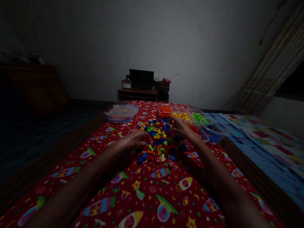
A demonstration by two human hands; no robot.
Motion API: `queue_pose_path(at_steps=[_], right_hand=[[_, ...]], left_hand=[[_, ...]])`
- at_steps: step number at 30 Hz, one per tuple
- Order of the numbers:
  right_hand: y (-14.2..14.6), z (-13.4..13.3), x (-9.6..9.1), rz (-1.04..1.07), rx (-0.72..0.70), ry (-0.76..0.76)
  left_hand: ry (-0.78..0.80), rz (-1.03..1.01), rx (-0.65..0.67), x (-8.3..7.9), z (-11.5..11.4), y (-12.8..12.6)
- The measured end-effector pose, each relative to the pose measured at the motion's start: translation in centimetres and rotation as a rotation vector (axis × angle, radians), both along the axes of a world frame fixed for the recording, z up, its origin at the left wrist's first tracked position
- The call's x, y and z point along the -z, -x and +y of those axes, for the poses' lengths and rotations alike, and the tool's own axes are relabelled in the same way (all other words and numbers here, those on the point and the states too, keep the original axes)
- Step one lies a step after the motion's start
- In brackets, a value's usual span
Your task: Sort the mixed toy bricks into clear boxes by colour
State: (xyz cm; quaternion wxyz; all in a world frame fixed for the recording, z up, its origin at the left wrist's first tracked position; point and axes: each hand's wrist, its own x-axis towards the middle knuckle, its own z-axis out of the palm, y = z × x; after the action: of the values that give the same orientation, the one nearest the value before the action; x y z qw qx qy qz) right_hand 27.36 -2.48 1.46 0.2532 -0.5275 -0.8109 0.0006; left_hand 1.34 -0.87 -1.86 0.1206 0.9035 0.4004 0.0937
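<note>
A heap of small plastic building blocks [158, 139] in red, blue, yellow, green and orange lies on a red patterned cloth [147, 190]. My left hand [135, 140] rests at the heap's left edge with its fingers curled among the blocks; what they hold is hidden. My right hand [180, 127] reaches into the heap's far right side, fingers bent down onto the blocks. Beyond it stands a row of clear tubs holding sorted blocks: orange [165, 111], yellow [181, 116], green [199, 117] and blue [215, 135].
A stack of clear lids [122, 113] lies at the far left of the cloth. A wooden edge runs along both sides of the cloth. A checked blue mat [258, 136] lies to the right. A low cabinet with a dark screen [142, 79] stands against the back wall.
</note>
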Motion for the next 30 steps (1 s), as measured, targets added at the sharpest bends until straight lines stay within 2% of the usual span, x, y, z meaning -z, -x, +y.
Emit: queue_pose_path(at_steps=[7,13,19,25,30], right_hand=[[1.2,0.1,1.4,-0.263,-0.041,0.214],[1.5,0.2,1.6,-0.362,-0.065,0.246],[1.7,0.2,1.0,-0.483,-0.146,0.324],[1.4,0.2,1.2,-0.392,-0.178,0.303],[1.0,0.7,1.6,-0.232,-0.146,0.299]], left_hand=[[-0.028,-0.024,0.071,-0.7,0.5,0.9],[0.084,0.112,0.120,-2.1,-1.8,-0.3],[-0.041,0.279,0.058,-1.9,-3.5,-1.6],[-0.031,0.242,0.118,-2.2,-2.9,-0.9],[0.077,0.146,0.076,-2.6,-2.2,-0.4]])
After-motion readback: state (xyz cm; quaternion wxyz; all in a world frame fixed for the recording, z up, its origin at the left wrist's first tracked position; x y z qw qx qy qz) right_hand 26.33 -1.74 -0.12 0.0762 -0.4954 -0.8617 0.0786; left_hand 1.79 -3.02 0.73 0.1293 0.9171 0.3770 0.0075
